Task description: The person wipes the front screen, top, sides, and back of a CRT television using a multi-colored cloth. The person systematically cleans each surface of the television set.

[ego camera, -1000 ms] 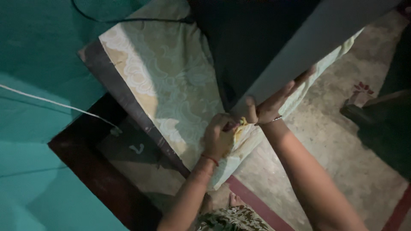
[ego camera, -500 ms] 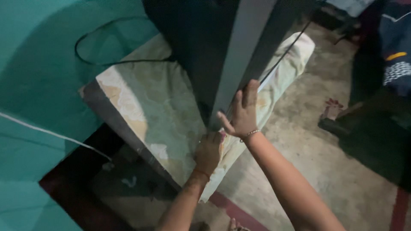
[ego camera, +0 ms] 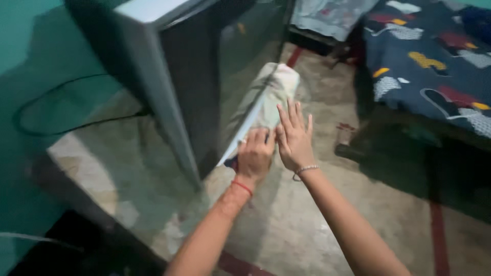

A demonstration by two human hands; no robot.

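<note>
A big dark television [ego camera: 204, 87] with a grey side and a glossy front stands on a table under a pale patterned cloth [ego camera: 102, 168]. My left hand [ego camera: 254, 153] is a fist at the lower front corner of the screen. It is closed over a small cloth, of which only a dark scrap shows below the knuckles. My right hand [ego camera: 295, 138] lies flat beside it, fingers spread. It sits against the lower front of the set, where the pale cloth's end [ego camera: 279, 84] hangs over the table edge.
A black cable [ego camera: 46, 120] loops across the table top against the teal wall [ego camera: 20, 46]. A bed with a dark patterned cover [ego camera: 434, 56] stands at the right. A sandal [ego camera: 348, 138] lies on the concrete floor [ego camera: 317, 225] beside it.
The view has swung round to the television's front. My right hand left the grey edge and now lies flat low on the front. My left fist stays at the bottom corner.
</note>
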